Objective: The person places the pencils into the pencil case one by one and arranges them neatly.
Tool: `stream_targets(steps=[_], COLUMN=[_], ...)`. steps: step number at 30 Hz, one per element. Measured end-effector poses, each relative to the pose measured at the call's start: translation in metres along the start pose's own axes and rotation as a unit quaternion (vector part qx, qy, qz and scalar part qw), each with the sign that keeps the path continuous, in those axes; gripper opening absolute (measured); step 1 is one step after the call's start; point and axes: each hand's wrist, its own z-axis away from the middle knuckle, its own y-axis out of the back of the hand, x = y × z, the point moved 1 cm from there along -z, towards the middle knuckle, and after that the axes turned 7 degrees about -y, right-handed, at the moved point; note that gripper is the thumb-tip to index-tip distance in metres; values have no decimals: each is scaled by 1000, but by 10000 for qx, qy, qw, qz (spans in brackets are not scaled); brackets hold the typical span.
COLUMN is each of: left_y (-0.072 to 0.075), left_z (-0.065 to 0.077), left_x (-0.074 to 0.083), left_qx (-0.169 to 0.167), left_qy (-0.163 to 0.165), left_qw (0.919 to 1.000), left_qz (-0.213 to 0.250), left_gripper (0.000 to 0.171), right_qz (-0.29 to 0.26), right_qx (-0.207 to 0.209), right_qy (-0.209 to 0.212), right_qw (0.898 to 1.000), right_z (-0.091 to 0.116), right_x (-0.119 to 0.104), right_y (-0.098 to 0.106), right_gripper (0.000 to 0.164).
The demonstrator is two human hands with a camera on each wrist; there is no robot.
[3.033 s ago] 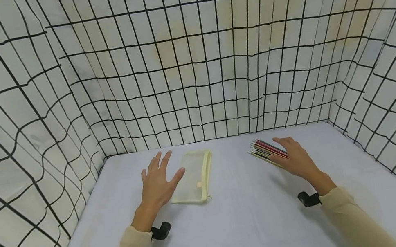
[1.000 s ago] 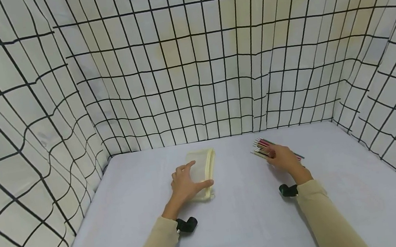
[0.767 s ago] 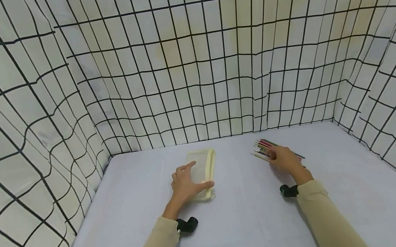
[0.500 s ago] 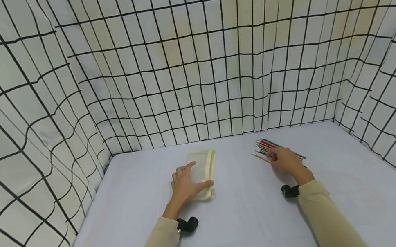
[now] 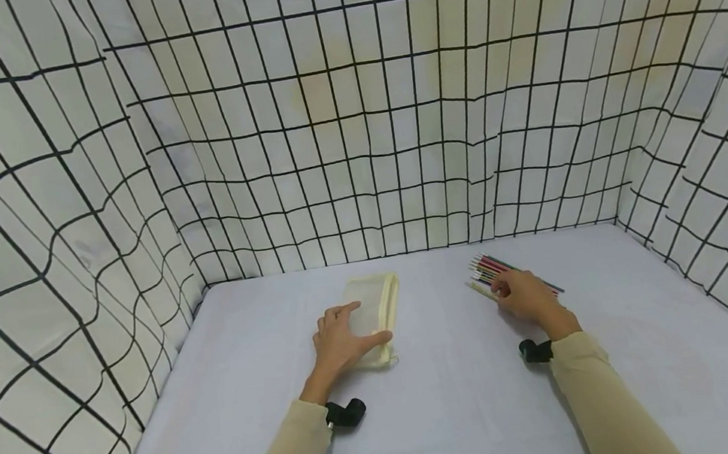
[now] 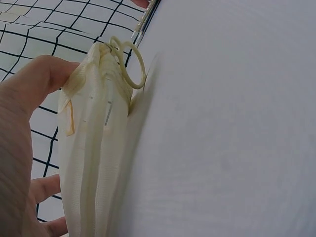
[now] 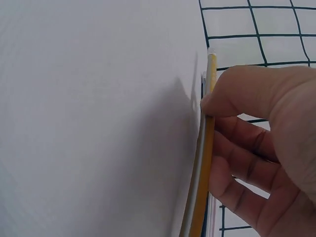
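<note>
A pale yellow zip pouch with a see-through panel lies flat at the table's middle. My left hand rests on it, fingers spread; in the left wrist view the thumb touches the pouch near its zip corner, beside a small cord loop. To the right lies a fanned bundle of pencils. At its near side my right hand pinches a yellow pencil between thumb and fingertips, close over the tabletop. Part of the bundle is hidden behind that hand.
A white cloth covers the table. White walls with a black grid enclose it at the back and both sides. Each wrist carries a small black camera, such as the left one.
My left hand has moved right onto the pouch. My right hand has lowered to the pencils and taken hold of a yellow one, which now lies slightly apart from the others.
</note>
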Motion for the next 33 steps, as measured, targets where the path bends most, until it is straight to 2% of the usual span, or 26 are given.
stream_targets(steps=[7,15,19,26,33], left_y=[0,0,1,0,0], left_z=[-1,0,0,0,0], left_x=[-2,-3,-3,-2,-3], left_qx=[-4,21,22,-13,-36], left_qy=[7,-18,-16,4,33], left_qw=[9999,9998,9997,9997,9996], left_qz=[103,202,253,253,266], left_gripper=[89,88,87,87,86], right_qz=[-701,-1600,-2244,-3275,-3774], right_qx=[6,-129,-296,-530,-674], right_qy=[52,-149,-236,-466,-785], right_qw=[9975,9869,9738,9422,9203], right_z=[0,1,1,-2,-2], right_x=[-6,-12,-14,-20,-30], right_y=[4,4,0,-6,-12], right_gripper=[27,27,29,33,36])
